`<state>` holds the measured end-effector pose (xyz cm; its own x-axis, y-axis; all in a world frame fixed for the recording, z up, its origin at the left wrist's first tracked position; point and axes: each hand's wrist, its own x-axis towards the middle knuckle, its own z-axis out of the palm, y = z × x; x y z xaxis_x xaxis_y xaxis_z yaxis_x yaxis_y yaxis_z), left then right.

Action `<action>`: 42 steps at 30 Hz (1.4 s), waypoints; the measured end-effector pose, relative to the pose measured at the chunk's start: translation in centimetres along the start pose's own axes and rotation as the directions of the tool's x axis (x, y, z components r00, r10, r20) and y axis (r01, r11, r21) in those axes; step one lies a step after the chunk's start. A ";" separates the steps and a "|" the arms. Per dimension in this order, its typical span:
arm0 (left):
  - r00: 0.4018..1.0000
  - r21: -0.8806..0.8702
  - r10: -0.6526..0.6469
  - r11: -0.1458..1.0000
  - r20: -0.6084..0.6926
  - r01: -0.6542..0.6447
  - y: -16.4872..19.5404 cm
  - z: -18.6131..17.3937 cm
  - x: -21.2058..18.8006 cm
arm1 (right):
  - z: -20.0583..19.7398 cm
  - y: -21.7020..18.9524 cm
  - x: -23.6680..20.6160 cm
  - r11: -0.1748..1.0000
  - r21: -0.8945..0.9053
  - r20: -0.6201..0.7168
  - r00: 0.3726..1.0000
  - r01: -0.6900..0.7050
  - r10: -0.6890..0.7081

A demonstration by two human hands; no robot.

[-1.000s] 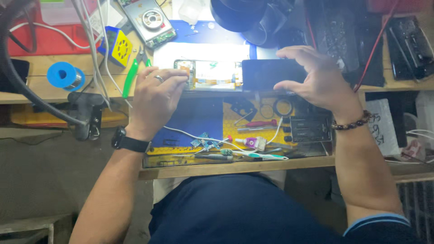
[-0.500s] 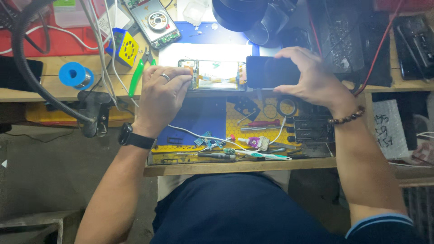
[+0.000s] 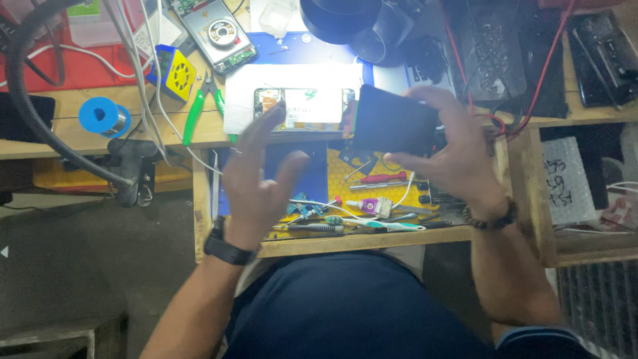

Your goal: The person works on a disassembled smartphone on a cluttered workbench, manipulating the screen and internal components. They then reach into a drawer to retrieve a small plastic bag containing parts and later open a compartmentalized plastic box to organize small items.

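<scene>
An opened phone body with its circuit boards exposed lies on a white sheet at the bench edge. My right hand holds a dark rectangular screen panel tilted up at the phone's right end. My left hand hovers with fingers spread just left of and below the phone, its fingertips near the phone's left edge, holding nothing. A black watch sits on my left wrist and a bead bracelet on my right.
An open drawer below holds a red screwdriver, tweezers, a glue tube and small parts. Green-handled pliers, a blue solder spool, a yellow-and-blue cube, a second phone board, cables and a black lamp head sit on the bench.
My left hand has let go of the phone's left end and drawn back with fingers spread. My right hand still holds the screen panel.
</scene>
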<state>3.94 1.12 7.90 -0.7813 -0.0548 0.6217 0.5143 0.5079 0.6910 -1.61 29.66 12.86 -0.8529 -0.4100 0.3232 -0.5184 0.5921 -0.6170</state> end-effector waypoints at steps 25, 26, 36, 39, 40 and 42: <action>0.790 -0.682 -0.511 0.446 0.338 0.580 0.7 7.7 -3.4 | 9.3 -4.0 -3.2 0.990 -0.136 -0.308 0.951 -0.043 -0.001; 0.763 -0.627 -0.557 0.476 0.329 0.617 0.4 7.8 -3.5 | 9.1 -3.5 -3.5 0.997 -0.072 -0.280 0.960 -0.032 0.010; 0.726 -0.723 -0.530 0.271 0.439 0.636 1.5 8.8 -3.1 | 7.9 2.2 -7.6 0.156 0.965 0.102 0.851 -0.210 0.515; 0.753 -0.750 -0.475 0.251 0.455 0.612 2.0 9.0 -2.7 | 8.3 2.4 -8.2 0.049 0.988 0.096 0.838 -0.145 0.538; 0.756 -0.748 -0.464 0.254 0.462 0.613 2.0 9.1 -2.6 | 8.3 2.5 -8.4 0.017 0.992 0.097 0.836 -0.126 0.541; 0.770 -0.716 -0.447 0.331 0.456 0.615 2.0 9.2 -2.8 | 8.3 2.7 -8.5 0.002 0.995 0.085 0.822 -0.105 0.563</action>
<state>3.88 10.17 4.19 -0.9925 0.1225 0.0018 -0.0577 -0.4809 0.8749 4.76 28.95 2.50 -0.9877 -0.0634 -0.1427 0.1496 -0.6461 -0.7485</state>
